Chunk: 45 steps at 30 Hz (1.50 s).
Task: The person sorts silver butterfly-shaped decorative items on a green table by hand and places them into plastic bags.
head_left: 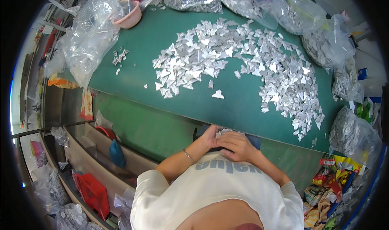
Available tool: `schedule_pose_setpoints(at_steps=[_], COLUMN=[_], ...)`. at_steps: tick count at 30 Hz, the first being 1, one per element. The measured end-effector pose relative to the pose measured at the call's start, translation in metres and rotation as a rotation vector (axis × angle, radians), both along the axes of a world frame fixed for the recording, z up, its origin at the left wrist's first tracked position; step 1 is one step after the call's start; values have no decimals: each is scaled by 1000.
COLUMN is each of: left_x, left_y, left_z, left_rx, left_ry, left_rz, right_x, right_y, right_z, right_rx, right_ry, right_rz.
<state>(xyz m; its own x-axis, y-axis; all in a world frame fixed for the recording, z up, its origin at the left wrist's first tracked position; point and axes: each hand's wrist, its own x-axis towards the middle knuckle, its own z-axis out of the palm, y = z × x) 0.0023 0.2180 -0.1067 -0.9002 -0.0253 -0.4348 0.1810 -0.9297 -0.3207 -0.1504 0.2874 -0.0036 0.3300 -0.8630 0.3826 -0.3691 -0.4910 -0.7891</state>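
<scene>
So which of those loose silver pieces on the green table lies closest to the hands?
The single silver piece lying apart below the big heap, nearest the table edge above both hands.

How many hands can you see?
2. The left hand and the right hand meet at the near edge of the green table, touching a few silver pieces. No others show.

pink bowl top left | clear bags beside it | red basket on floor
</scene>
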Motion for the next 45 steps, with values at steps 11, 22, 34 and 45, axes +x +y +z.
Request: schedule_pose_setpoints(at_steps=[11, 22, 34, 45], left_x=[-5, -233, -172, -152], left_y=[-4, -281, -213, -192], left_z=[120, 196, 208, 68], left_rx=[-163, -346, -1603, -3015], left_ry=[-387, 31, -198, -1289], left_rz=[-39, 748, 356, -272], right_x=[-47, -49, -65, -125], right_y=[-16, -20, -15, -170], right_z=[-1, -7, -3, -29], right_rx=[45, -78, -46, -46], right_ry=[-249, -66, -96, 839], right_rz=[-843, -774, -984, -1028])
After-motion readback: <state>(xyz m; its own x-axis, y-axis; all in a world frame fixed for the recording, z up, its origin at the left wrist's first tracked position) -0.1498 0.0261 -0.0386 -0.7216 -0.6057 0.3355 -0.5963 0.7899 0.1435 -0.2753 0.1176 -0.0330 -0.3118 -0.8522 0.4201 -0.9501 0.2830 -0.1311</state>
